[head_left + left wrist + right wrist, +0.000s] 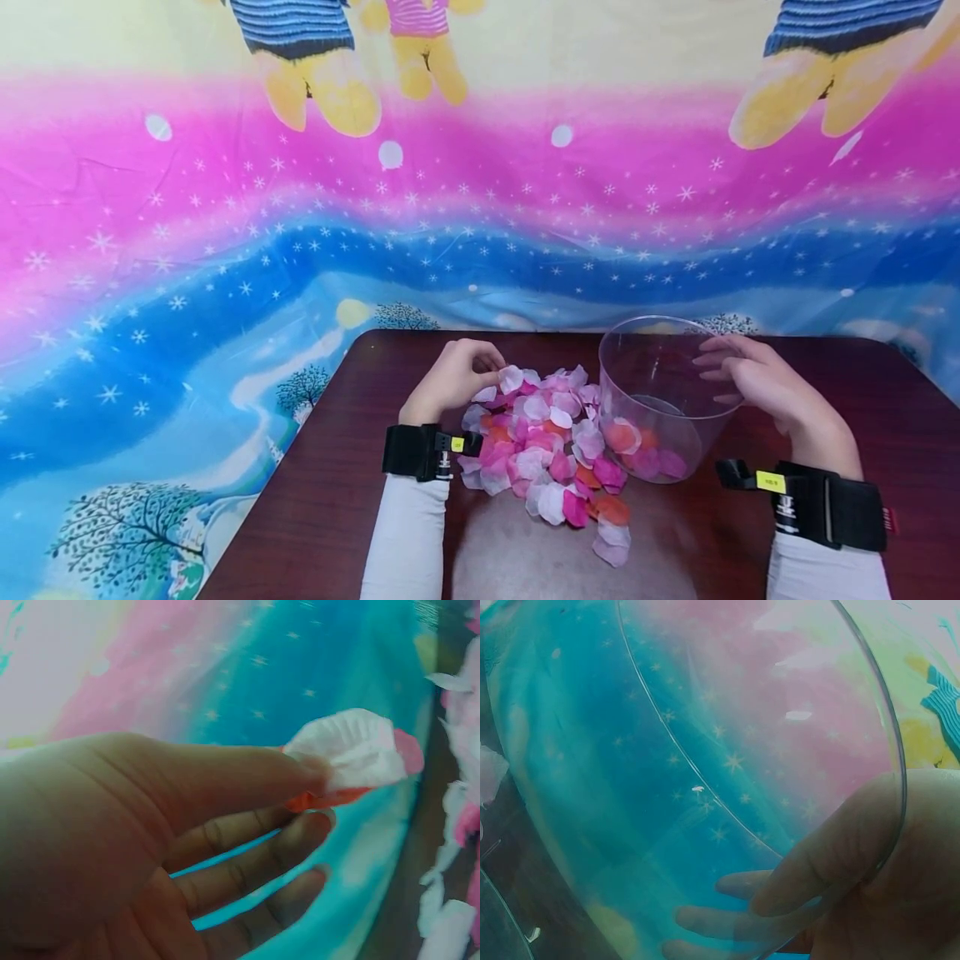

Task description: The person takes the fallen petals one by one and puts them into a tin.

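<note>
My left hand [452,377] pinches petals [352,761] at pile's [547,450] 10 o'clock | right hand [757,379] curls around tilted clear bowl [660,392], 3 o'clock | risk: light petals slip mid-carry, or bowl rolls.

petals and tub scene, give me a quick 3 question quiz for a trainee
1. True or false: the clear tub stands upright on the table.
2. What does the left hand pinch? A) a petal B) a spoon C) a lid
3. Fill in: the right hand grips the tub at its ____.

Key:
1. False; it is tilted toward the petal pile.
2. A; the left wrist view shows a white petal between thumb and finger.
3. Rim.
</note>
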`<state>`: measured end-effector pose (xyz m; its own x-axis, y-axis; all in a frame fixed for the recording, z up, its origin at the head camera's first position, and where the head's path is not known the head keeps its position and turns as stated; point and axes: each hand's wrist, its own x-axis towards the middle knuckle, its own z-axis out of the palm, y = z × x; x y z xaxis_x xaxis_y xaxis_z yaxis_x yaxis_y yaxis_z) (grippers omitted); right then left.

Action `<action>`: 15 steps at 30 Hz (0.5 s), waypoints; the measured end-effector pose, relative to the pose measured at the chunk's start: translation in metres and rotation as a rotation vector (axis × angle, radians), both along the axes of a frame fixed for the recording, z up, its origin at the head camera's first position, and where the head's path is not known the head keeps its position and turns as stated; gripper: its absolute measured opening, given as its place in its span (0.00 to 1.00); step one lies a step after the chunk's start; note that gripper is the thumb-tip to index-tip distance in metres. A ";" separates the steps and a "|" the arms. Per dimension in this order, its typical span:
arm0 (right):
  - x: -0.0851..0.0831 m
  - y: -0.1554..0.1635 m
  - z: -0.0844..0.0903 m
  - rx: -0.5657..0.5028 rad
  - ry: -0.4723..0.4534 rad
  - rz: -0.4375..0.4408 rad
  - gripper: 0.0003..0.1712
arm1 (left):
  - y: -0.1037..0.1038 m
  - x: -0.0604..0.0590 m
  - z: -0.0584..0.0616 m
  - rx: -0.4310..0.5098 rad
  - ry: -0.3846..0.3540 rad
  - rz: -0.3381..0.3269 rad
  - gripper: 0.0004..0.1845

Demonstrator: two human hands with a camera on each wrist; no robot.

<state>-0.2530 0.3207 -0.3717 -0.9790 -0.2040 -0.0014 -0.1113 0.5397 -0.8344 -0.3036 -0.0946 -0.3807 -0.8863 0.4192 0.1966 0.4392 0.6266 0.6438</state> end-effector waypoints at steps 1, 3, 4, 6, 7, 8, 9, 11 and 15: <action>0.000 0.000 0.000 0.001 0.000 -0.001 0.28 | -0.001 0.002 0.003 0.018 0.017 0.002 0.03; 0.001 -0.001 0.000 0.003 -0.002 -0.002 0.28 | -0.003 0.005 0.008 0.059 0.057 0.007 0.02; 0.001 -0.001 0.000 0.004 -0.002 -0.003 0.28 | -0.003 0.006 0.011 0.082 0.085 0.008 0.02; 0.001 -0.001 0.000 0.004 -0.001 -0.005 0.28 | -0.002 0.009 0.016 0.143 0.151 0.009 0.03; 0.001 -0.001 0.000 0.004 -0.001 -0.006 0.28 | -0.001 0.010 0.018 0.180 0.191 0.008 0.04; 0.001 -0.001 0.001 0.005 -0.002 -0.007 0.28 | 0.001 0.011 0.021 0.223 0.230 0.007 0.04; 0.001 -0.001 0.001 0.005 -0.001 -0.006 0.28 | 0.002 0.012 0.023 0.263 0.270 0.004 0.05; 0.001 -0.001 0.001 0.004 -0.002 -0.006 0.28 | 0.007 0.015 0.028 0.334 0.336 -0.010 0.07; 0.000 -0.001 0.001 0.003 -0.003 -0.003 0.28 | 0.019 0.022 0.035 0.387 0.414 -0.051 0.07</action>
